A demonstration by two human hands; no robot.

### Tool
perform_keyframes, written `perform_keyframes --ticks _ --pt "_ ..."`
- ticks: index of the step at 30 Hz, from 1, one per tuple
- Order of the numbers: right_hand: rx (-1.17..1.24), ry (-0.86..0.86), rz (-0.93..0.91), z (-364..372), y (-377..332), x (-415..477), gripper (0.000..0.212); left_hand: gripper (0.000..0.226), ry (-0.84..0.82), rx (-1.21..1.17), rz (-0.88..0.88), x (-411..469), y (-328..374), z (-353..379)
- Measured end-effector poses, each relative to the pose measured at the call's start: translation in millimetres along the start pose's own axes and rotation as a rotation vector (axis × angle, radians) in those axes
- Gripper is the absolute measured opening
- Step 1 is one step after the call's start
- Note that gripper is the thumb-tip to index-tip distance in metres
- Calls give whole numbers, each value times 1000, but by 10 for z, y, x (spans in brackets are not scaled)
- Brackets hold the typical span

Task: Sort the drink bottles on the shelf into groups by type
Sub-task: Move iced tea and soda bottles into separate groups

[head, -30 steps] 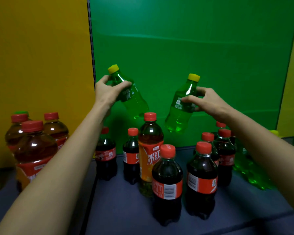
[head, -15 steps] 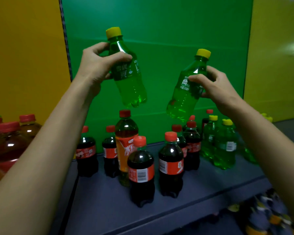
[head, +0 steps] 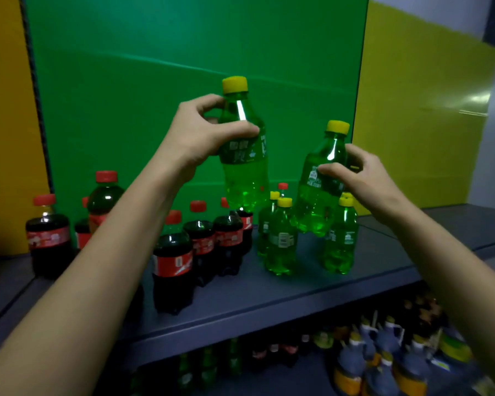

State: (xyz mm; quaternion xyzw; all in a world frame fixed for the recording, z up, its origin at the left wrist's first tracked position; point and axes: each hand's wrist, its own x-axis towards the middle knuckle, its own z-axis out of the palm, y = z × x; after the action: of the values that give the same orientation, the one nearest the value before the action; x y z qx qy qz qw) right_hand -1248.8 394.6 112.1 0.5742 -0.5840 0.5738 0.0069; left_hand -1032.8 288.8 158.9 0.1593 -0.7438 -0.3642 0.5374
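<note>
So, left hand (head: 196,135): its thumb and fingers are curled round the top part of a green bottle, just under the neck.
First green bottle (head: 246,178): it is up in the air, almost straight up, a little toward 12 o'clock from the middle of the view. It is see-through green plastic with a yellow cap, a dark green label with white marks, and bright green drink inside. Its bottom hangs over the cola caps.
Right hand (head: 363,178): its fingers and thumb pinch the shoulder of another green bottle.
Second green bottle (head: 316,204): it is at 4 o'clock from the first one and lower. It looks the same and has a yellow cap too. It tips a bit, with the cap toward 1 o'clock. Its bottom is right by the standing green ones; I cannot tell if it touches them.
Standing green bottles (head: 282,244): three small ones with yellow caps stand on the shelf, at 6 o'clock under the second bottle.
Cola bottles (head: 173,261): dark drink, red caps and red labels, bunched at 9 o'clock from the standing green ones.
Tea bottle (head: 105,198): taller, with a red cap, far out at 9 o'clock and partly behind the left arm.
Shelf (head: 269,295): flat and grey-blue.
Lower shelf (head: 383,355): more bottles at 6 o'clock, too blurry to tell apart.
</note>
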Motion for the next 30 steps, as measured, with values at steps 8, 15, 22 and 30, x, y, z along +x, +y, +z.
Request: perform_keyframes --ticks 8,15,22,30 --pt "-232 -32 65 -157 548 -257 74 73 51 198 -123 -348 -461 726" --pt "-310 -93 144 45 939 -338 81 62 104 490 -184 -573 -931 1027" --pt "-310 -107 170 196 1123 -326 72 58 81 459 -207 -677 -1247 1117" --pt "-272 -174 117 293 1262 -297 69 51 -50 395 -206 -602 -1355 1162"
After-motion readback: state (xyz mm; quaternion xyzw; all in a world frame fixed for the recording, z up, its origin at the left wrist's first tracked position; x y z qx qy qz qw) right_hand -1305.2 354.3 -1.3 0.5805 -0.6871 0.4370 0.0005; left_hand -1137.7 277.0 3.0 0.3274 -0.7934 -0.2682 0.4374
